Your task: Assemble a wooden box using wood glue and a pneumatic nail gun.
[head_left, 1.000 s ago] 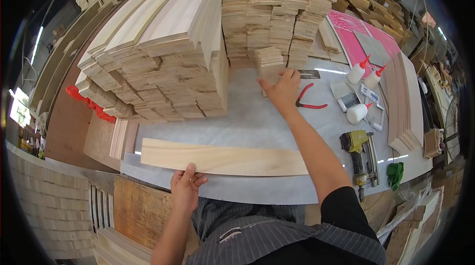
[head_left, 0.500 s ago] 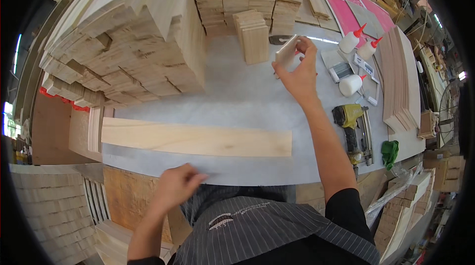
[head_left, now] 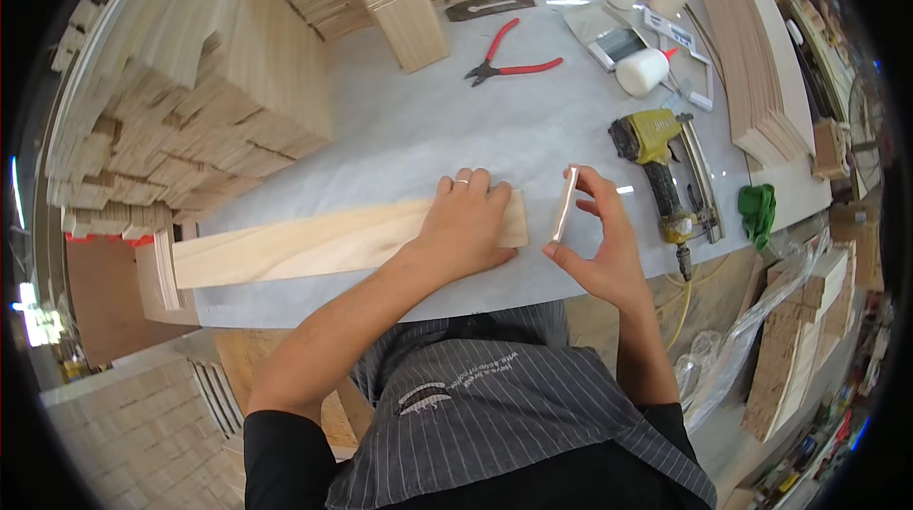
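Observation:
A long pale wooden board [head_left: 285, 242] lies along the near side of the table. My left hand [head_left: 466, 225] is on the board near its right end, fingers curled over the far edge and thumb by the near edge. Just right of that end, my right hand [head_left: 609, 248] pinches a thin, pale flat piece [head_left: 565, 205] between thumb and fingertips. The piece is tilted up and seen almost edge-on, so its broad face is hidden; it looks like wood.
Farther back lie red-handled cutters [head_left: 504, 58], a slotted metal plate [head_left: 490, 6] and a small stack of wooden pieces [head_left: 407, 20]. At right are a nail gun [head_left: 661, 167], white glue bottles [head_left: 642, 70], calipers [head_left: 670, 29] and a green cloth [head_left: 757, 213]. Tall wood stacks [head_left: 257, 63] stand left.
My right hand brought the flat piece from the back of the table toward the board's right end. My left hand moved from the table's near edge onto the board. The view shifted, and the cutters show.

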A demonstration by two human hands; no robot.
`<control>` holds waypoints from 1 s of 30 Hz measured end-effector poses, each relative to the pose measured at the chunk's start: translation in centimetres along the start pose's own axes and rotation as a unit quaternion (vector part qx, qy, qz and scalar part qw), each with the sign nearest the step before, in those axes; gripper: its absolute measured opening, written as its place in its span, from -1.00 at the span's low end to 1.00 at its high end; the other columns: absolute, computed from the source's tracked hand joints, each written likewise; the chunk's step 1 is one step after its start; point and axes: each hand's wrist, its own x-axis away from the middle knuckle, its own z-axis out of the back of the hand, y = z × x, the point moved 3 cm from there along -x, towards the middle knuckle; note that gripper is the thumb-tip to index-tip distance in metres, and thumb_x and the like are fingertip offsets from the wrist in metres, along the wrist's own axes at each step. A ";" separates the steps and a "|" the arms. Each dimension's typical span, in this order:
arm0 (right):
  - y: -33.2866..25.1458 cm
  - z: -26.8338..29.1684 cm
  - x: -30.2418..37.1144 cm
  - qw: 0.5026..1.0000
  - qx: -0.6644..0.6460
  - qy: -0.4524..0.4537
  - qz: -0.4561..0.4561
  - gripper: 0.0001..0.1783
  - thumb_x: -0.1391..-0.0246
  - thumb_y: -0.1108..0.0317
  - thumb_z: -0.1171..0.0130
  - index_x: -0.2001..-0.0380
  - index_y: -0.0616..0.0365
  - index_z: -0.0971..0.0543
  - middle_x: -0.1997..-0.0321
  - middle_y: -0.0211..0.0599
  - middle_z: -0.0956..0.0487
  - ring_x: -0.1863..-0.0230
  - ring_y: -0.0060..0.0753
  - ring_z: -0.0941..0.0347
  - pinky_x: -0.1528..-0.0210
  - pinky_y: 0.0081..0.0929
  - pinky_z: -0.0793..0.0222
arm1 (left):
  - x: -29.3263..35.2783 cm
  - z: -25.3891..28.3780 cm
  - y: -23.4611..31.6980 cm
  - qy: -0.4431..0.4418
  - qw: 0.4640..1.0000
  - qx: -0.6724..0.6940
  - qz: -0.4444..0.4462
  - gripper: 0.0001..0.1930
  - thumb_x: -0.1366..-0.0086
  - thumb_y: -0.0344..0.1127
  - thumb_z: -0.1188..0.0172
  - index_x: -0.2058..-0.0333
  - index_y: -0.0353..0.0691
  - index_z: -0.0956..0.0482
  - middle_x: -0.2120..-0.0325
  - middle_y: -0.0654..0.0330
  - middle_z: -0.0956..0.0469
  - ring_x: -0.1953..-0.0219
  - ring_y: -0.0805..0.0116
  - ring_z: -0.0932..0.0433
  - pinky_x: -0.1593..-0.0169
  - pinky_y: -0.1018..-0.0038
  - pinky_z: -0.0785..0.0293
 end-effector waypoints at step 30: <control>-0.8 -1.3 0.0 0.981 -0.094 -0.158 0.056 -0.09 0.19 0.50 -0.33 -0.36 0.15 -0.34 -0.33 -0.03 -0.35 -0.38 0.09 -0.26 -0.38 -0.16 -0.28 | 3.7 8.4 4.3 0.045 0.996 0.071 -0.037 -0.14 0.14 -0.19 -0.62 -0.17 -0.22 -0.43 0.04 0.01 -0.53 -0.01 -0.05 -0.51 -0.08 0.16 -0.45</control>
